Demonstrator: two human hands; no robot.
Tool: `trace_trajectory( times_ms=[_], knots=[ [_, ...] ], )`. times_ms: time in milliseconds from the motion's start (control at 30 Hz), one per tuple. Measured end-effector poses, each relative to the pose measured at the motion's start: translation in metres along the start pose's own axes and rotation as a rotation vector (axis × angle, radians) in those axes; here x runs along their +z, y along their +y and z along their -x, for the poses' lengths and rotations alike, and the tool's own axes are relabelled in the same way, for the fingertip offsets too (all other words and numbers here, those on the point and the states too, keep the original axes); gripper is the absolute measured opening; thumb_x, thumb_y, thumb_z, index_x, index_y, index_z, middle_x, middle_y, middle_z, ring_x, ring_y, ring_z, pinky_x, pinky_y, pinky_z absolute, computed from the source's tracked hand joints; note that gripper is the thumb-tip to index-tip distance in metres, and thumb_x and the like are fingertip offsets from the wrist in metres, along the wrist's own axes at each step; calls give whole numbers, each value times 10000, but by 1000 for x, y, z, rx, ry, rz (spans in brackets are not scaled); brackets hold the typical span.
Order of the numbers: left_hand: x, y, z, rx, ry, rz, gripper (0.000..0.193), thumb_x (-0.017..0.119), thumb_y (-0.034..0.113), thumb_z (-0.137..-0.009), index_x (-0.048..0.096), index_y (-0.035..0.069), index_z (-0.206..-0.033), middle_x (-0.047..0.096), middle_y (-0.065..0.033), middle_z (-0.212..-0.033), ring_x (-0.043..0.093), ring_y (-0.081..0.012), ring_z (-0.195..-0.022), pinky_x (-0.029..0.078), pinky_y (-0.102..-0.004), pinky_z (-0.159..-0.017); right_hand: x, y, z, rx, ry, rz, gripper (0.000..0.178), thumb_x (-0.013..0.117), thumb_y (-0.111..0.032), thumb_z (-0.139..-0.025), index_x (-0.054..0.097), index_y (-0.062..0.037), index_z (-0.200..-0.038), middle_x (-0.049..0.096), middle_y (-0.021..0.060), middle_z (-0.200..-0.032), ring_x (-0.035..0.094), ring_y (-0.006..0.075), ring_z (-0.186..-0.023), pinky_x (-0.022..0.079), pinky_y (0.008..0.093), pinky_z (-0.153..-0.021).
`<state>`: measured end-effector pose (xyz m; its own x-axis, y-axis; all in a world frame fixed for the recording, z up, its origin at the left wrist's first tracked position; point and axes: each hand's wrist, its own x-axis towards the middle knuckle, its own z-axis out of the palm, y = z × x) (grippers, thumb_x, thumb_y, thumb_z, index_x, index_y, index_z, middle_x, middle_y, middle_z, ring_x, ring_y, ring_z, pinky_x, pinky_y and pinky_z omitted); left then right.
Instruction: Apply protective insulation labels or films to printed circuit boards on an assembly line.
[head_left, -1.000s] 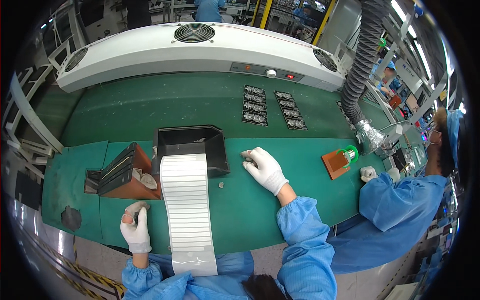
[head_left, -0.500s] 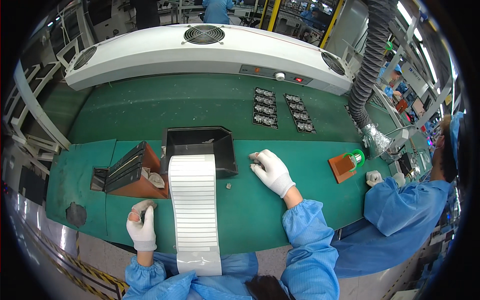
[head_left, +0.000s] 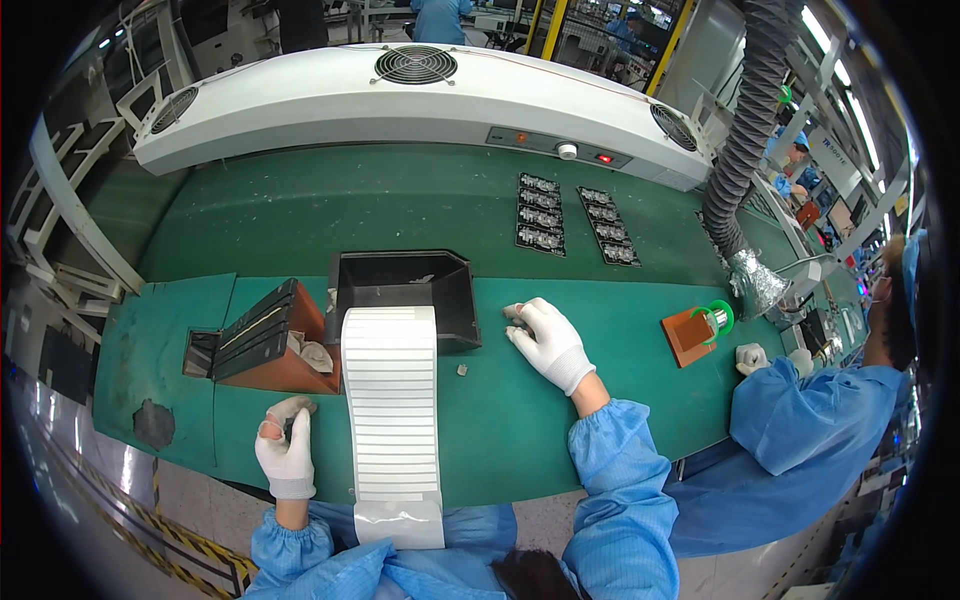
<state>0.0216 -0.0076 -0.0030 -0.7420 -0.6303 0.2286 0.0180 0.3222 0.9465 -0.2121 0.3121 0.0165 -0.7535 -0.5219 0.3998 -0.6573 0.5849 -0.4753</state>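
My left hand (head_left: 286, 449), in a white glove, is at the near edge of the green mat, left of a long strip of white labels (head_left: 392, 410). Its thumb and forefinger curl together in a pinch; anything between them is too small to make out. My right hand (head_left: 551, 348), also gloved, rests on the mat right of the strip, fingers loosely bent and apart, holding nothing I can see. The label strip hangs from the front of a black open bin (head_left: 455, 290) down over the table edge to my lap.
A brown and black slanted holder (head_left: 262, 345) stands left of the bin. Circuit boards (head_left: 541, 215) lie farther back, beneath a white fan unit (head_left: 330, 105). Right are a brown stand with a green-rimmed roll (head_left: 690, 338), a grey duct hose (head_left: 735, 170) and a seated co-worker (head_left: 800, 430).
The whole view has shifted very slightly. Both hands keep nearly the same pose and place, and the label strip stays where it was.
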Motion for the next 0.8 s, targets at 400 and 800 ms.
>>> trace_trajectory(
  times_ms=[400,800],
  knots=[
    [2,11,1,19,-3,-30,141,592,-43,-916,667,-53,-1035,700,-113,-982,658,-178,-911,510,-285,-863,-3,-3,1,-27,4,21,244,679,-101,-834,667,-50,-1072,562,92,-885,582,239,-753,495,354,-714],
    [0,1,0,13,-12,-11,150,588,-29,-935,652,-57,-1068,698,-119,-1005,650,-178,-939,494,-282,-888,-1,-3,-3,-74,27,31,160,672,-84,-839,672,-23,-987,597,116,-869,602,309,-841,494,390,-759]
  ],
)
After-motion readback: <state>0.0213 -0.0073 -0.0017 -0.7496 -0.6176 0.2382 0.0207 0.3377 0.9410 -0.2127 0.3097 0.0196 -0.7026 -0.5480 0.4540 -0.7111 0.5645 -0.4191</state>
